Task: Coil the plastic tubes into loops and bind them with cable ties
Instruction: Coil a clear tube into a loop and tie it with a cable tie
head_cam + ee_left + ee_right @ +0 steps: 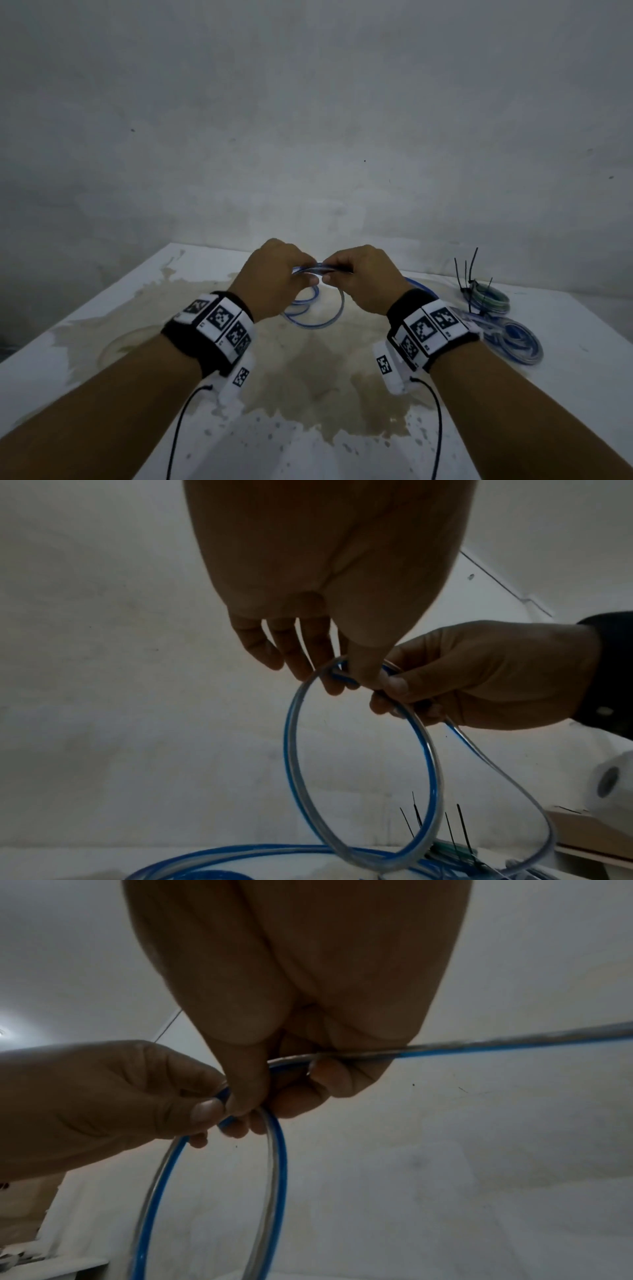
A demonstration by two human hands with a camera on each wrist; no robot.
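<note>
Both hands are raised above the table [102, 308], knuckles toward the wall, meeting at the top of one loop of tube [359, 764]. The left hand [274, 281] pinches the tube between thumb and fingertips; the right hand [363, 277] curls its fingers round the same stretch and touches the left. The loop hangs downward from the pinch, its plane roughly upright, its long axis top to bottom; the tube is clear with a blue stripe. In the right wrist view a free run of tube leaves the right hand sideways, to that picture's right edge. More tube lies slack on the table below the hands.

No containers in view. At the table's right edge lie two coils: a blue coil [517, 342] nearer, and a greenish coil [489, 299] behind it, with black ties [467, 270] sticking up.

A brown stain [308, 377] covers the table's middle. The table's far edge lies near the wall.
</note>
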